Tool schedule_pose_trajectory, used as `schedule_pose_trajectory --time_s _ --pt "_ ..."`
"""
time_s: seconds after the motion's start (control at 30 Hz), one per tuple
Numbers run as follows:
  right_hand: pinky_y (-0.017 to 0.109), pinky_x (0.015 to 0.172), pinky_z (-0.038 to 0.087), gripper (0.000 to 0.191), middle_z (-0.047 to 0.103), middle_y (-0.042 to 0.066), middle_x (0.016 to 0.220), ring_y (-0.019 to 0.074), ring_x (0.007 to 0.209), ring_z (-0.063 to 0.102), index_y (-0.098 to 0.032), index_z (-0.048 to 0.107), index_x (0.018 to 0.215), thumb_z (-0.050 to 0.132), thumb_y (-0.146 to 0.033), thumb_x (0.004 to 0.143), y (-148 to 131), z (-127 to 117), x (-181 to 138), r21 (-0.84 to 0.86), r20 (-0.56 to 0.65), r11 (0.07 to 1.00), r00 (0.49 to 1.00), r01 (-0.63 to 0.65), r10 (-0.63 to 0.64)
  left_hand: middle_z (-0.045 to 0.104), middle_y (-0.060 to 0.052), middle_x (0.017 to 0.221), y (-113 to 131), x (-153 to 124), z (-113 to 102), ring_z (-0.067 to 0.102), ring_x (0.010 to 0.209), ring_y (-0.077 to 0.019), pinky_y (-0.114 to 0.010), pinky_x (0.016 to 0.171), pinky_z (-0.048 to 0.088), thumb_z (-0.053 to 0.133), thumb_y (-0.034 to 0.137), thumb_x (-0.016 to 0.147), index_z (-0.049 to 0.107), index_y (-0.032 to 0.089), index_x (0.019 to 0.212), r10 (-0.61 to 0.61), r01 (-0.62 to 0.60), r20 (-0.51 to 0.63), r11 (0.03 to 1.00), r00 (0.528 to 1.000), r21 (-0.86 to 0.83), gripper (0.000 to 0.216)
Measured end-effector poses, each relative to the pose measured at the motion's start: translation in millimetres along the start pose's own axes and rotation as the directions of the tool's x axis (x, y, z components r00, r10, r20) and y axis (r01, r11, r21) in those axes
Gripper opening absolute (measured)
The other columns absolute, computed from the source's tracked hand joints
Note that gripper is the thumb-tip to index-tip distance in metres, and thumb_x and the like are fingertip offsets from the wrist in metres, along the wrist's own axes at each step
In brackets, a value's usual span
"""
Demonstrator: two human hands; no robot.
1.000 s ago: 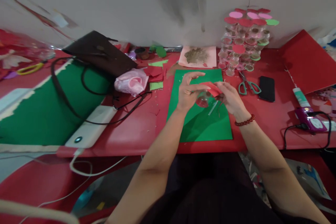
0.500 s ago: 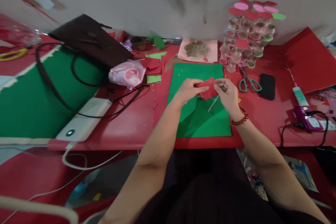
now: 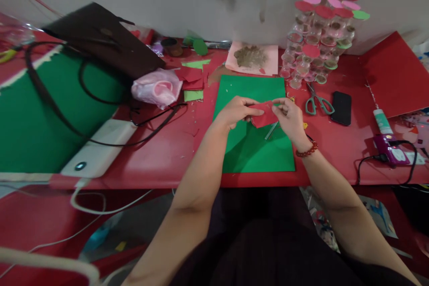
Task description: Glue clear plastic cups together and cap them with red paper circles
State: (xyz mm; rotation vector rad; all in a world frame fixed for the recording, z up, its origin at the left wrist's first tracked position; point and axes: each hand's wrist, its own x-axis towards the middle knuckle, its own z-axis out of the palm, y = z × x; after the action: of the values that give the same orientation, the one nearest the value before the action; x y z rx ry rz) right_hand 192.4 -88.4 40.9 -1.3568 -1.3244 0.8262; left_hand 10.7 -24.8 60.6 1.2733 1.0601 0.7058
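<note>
A small piece of red paper [image 3: 263,116] is held up between both hands, over a green sheet [image 3: 258,154] on the red table. My left hand [image 3: 236,111] pinches its left side, thumb on top. At its right edge, my right hand [image 3: 288,116] grips it between thumb and fingers; a bead bracelet circles that wrist. Below the paper, a thin clear or silvery stick [image 3: 271,131] shows by the right fingers, its upper end hidden. Whether the right hand touches the stick I cannot tell.
Scissors [image 3: 315,103] and a black phone [image 3: 341,108] lie right of the green sheet. A stack of clear cups with paper discs [image 3: 311,51] stands behind. Red and green paper pieces [image 3: 192,78], a pink cloth [image 3: 157,88], a dark bag [image 3: 103,40] and a white power bank [image 3: 100,149] sit left.
The red paper has turned slightly and looks flatter and wider between my hands. Both hands keep their hold. The camera view has shifted a little.
</note>
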Motion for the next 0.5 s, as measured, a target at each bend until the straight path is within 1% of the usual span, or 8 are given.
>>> schedule_pose_trajectory --time_s 0.07,0.17,0.23,0.33,0.4,0.5 --pt "0.029 0.062 0.043 0.013 0.059 -0.004 0.066 0.0141 0.061 0.052 -0.025 0.067 0.103 0.062 -0.033 0.095 3 -1 1 -0.041 -0.027 0.999 0.999 0.019 -0.021 0.064 -0.002 0.056 2 0 -1 0.042 0.044 -0.0076 -0.026 0.046 0.030 0.088 0.019 0.065 0.083 0.016 0.077 -0.037 0.037 -0.021 0.999 0.999 0.020 0.014" --pt "0.029 0.066 0.049 0.018 0.067 0.001 0.082 0.0140 0.068 0.059 -0.024 0.071 0.104 0.057 -0.035 0.099 5 -4 3 -0.084 -0.068 0.992 0.993 0.090 -0.096 0.065 -0.001 0.059 6 -1 -1 0.043 0.046 -0.0068 -0.024 0.047 0.031 0.087 0.016 0.064 0.083 0.015 0.083 -0.074 0.075 -0.012 0.996 0.997 0.046 0.019" --pt "0.030 0.069 0.051 0.017 0.069 0.003 0.091 0.0141 0.073 0.060 -0.024 0.076 0.100 0.065 -0.036 0.096 5 -5 5 -0.176 -0.078 0.970 0.980 0.165 -0.181 0.066 0.000 0.061 9 -3 -1 0.044 0.048 -0.0065 -0.024 0.048 0.032 0.085 0.015 0.064 0.083 0.015 0.085 -0.077 0.077 0.006 0.995 0.997 0.057 0.020" --pt "0.032 0.071 0.052 0.009 0.066 0.002 0.089 0.0143 0.073 0.059 -0.026 0.082 0.093 0.078 -0.033 0.088 5 -4 5 -0.316 -0.059 0.921 0.964 0.229 -0.260 0.066 0.000 0.062 12 -6 0 0.045 0.049 -0.0066 -0.023 0.048 0.033 0.083 0.014 0.066 0.083 0.016 0.084 -0.075 0.074 0.014 0.995 0.997 0.068 0.018" --pt "0.033 0.074 0.053 0.005 0.067 0.002 0.086 0.0151 0.075 0.060 -0.027 0.084 0.089 0.080 -0.029 0.087 6 -2 4 -0.345 -0.066 0.906 0.957 0.244 -0.282 0.066 0.001 0.062 12 -8 1 0.045 0.049 -0.0066 -0.023 0.048 0.034 0.083 0.014 0.067 0.083 0.016 0.084 -0.077 0.076 0.015 0.995 0.997 0.070 0.017" --pt "0.034 0.076 0.054 0.006 0.069 0.002 0.086 0.0160 0.077 0.063 -0.026 0.083 0.086 0.078 -0.026 0.088 5 1 3 -0.344 -0.102 0.901 0.943 0.265 -0.317 0.066 0.001 0.061 13 -8 2 0.045 0.049 -0.0064 -0.023 0.048 0.035 0.082 0.014 0.068 0.083 0.016 0.084 -0.075 0.074 0.020 0.995 0.997 0.064 0.017"
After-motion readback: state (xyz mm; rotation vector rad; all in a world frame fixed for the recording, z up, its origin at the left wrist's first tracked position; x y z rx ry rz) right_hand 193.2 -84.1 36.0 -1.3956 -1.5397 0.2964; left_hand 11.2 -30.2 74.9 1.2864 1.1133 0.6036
